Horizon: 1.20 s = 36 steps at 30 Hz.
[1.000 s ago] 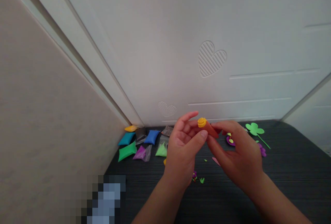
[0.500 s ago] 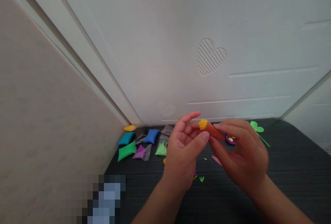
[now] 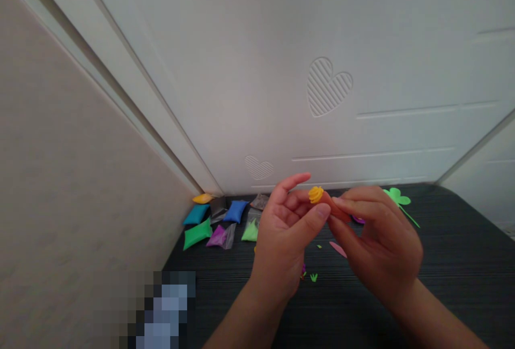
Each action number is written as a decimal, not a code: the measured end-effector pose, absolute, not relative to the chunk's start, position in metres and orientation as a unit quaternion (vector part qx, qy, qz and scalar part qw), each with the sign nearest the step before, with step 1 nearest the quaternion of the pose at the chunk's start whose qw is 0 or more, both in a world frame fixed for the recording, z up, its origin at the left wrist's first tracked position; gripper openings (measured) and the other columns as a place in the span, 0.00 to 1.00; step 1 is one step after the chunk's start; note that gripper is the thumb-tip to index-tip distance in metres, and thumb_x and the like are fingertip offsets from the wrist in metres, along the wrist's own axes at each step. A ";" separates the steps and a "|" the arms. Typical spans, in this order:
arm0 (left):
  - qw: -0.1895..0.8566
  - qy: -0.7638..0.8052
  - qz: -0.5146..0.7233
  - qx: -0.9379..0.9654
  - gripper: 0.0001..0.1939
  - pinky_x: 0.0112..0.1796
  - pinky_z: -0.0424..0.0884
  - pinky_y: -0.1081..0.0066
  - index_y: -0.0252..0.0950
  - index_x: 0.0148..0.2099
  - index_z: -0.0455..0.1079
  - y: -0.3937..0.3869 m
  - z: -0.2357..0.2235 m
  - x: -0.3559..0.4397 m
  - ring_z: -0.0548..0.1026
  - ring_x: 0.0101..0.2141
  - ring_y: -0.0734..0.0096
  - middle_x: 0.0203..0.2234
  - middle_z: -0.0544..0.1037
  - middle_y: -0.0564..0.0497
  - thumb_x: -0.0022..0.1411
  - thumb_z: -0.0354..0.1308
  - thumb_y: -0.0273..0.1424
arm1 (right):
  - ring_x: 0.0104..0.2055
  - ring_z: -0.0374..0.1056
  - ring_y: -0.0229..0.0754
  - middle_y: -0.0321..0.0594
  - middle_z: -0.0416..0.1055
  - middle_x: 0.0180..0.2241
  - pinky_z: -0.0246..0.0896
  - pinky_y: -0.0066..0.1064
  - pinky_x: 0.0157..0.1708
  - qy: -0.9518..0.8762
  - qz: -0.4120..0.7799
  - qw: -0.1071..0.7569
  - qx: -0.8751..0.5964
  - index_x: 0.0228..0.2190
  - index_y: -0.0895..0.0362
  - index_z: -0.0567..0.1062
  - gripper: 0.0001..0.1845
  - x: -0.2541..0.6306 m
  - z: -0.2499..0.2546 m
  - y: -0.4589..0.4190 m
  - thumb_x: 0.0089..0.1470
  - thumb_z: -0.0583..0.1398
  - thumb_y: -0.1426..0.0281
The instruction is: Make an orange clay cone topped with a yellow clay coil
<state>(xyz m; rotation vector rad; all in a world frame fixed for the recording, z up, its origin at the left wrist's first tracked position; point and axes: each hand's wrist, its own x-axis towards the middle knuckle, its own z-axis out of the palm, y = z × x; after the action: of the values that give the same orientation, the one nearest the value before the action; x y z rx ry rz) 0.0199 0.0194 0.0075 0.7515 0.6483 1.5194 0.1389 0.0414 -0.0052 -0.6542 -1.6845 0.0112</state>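
From here I see the left hand (image 3: 284, 231) and right hand (image 3: 378, 233), fingers clamped on an orange roll (image 3: 328, 199), yellow swirl (image 3: 316, 194) at its ten o'clock.

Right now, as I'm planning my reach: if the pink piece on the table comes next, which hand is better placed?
Probably the right hand: the pink piece shows close beside it, farther from the left hand. Both hold the orange roll, so the left would need to hold it.
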 end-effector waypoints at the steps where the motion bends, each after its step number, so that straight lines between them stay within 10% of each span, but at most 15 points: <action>1: 0.615 0.282 0.659 0.328 0.20 0.40 0.71 0.75 0.42 0.47 0.69 0.019 0.008 0.020 0.75 0.29 0.80 0.29 0.78 0.57 0.51 0.65 0.24 | 0.32 0.68 0.38 0.36 0.71 0.29 0.66 0.32 0.30 -0.731 0.000 0.619 -0.287 0.37 0.54 0.72 0.16 0.139 -0.006 0.042 0.46 0.64 0.80; 36: 0.636 0.237 0.661 0.320 0.19 0.39 0.71 0.78 0.39 0.47 0.68 0.020 0.006 0.020 0.75 0.29 0.82 0.30 0.78 0.55 0.52 0.64 0.23 | 0.35 0.70 0.40 0.40 0.74 0.34 0.68 0.35 0.33 -0.731 -0.051 0.640 -0.232 0.36 0.58 0.73 0.19 0.143 -0.010 0.045 0.40 0.66 0.84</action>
<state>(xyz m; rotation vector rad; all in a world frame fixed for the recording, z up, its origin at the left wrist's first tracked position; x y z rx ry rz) 0.0195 0.0201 0.0063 0.7313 0.5422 1.5101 0.1434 0.0450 -0.0105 -0.5281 -1.6673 -0.1165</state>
